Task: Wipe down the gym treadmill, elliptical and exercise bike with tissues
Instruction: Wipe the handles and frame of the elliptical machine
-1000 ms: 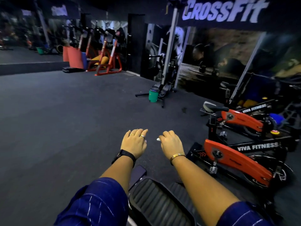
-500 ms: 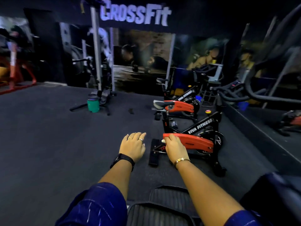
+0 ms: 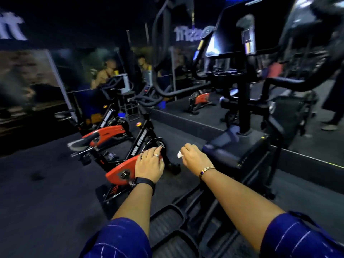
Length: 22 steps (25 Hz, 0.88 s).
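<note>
My right hand point(image 3: 193, 158) is curled round a small white tissue point(image 3: 179, 154), of which only a tip shows past the fingers. My left hand point(image 3: 149, 164) hangs in the air with relaxed fingers and holds nothing. Both hands hover in front of me, above the floor. A black elliptical point(image 3: 240, 116) with a dark console and curved handlebars stands ahead on the right; its ribbed foot pedals point(image 3: 167, 226) lie below my forearms. Two black-and-red exercise bikes point(image 3: 119, 170) stand to the left, the nearer one partly behind my left hand.
A wall mirror point(image 3: 204, 101) runs behind the machines above a low dark ledge. At the far right edge a person's legs and shoes point(image 3: 329, 123) show. Dark rubber floor point(image 3: 37, 192) spreads out to the left. A mural wall stands at the back left.
The view has swung right: the open floor and CrossFit sign slid off left, and the elliptical and mirror came into view. Both hands kept their pose, the right one still holding the tissue.
</note>
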Tool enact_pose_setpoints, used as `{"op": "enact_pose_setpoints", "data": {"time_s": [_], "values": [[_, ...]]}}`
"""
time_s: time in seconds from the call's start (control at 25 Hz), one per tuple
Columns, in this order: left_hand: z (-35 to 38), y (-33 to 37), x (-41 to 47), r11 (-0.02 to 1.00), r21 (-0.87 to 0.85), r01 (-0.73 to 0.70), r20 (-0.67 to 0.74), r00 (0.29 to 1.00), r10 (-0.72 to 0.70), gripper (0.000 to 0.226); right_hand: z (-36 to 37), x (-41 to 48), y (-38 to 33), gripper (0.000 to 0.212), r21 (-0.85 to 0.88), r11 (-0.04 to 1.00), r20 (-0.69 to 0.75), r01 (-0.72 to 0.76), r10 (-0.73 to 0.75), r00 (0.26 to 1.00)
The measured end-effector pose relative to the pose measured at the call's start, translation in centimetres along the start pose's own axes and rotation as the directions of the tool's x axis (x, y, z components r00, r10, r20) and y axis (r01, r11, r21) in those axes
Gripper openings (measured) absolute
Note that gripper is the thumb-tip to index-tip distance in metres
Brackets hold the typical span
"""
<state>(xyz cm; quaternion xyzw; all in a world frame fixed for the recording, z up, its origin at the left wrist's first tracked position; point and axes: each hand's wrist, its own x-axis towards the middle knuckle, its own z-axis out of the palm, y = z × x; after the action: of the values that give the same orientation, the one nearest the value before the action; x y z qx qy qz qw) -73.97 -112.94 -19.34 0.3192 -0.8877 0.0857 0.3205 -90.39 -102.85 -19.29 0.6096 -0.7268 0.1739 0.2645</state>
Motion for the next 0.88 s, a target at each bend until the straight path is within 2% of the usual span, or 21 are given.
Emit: {"op": "enact_pose_setpoints", "data": {"time_s": [0.12, 0.24, 0.4, 0.6, 0.8, 0.88], "values": [[1.6, 4.5, 3.0, 0.988, -0.093, -0.124, -0.035, 0.992, 0.121, 0.044, -2.9, -1.6, 4.0, 0.032, -0.126, 0.988, -0.03, -0.086, 0.082, 0.996], [3.1, 8.7, 5.3, 0.969, -0.159, -0.188, -0.014, 0.982, 0.189, 0.049, -5.1, -3.1, 8.1, 0.034, -0.167, 0.97, -0.078, -0.175, 0.164, 0.983], [5.3, 12.8, 9.0, 0.951, -0.173, -0.255, -0.037, 0.967, 0.252, 0.048, -6.7, -3.4, 12.9, 0.035, -0.187, 0.955, -0.183, -0.231, 0.197, 0.963], [7.7, 17.5, 14.3, 0.925, -0.154, -0.348, -0.144, 0.934, 0.328, 0.045, -7.8, -2.4, 18.9, 0.034, -0.161, 0.963, -0.311, -0.215, 0.157, 0.937], [9.6, 22.2, 18.4, 0.902, -0.16, -0.401, -0.23, 0.904, 0.361, 0.051, -8.7, -1.4, 25.0, 0.037, -0.144, 0.971, -0.367, -0.19, 0.125, 0.922], [9.9, 23.6, 20.9, 0.906, -0.141, -0.4, -0.279, 0.894, 0.352, 0.045, -9.4, -0.3, 27.6, 0.02, -0.142, 0.969, -0.391, -0.203, 0.134, 0.911]]}}
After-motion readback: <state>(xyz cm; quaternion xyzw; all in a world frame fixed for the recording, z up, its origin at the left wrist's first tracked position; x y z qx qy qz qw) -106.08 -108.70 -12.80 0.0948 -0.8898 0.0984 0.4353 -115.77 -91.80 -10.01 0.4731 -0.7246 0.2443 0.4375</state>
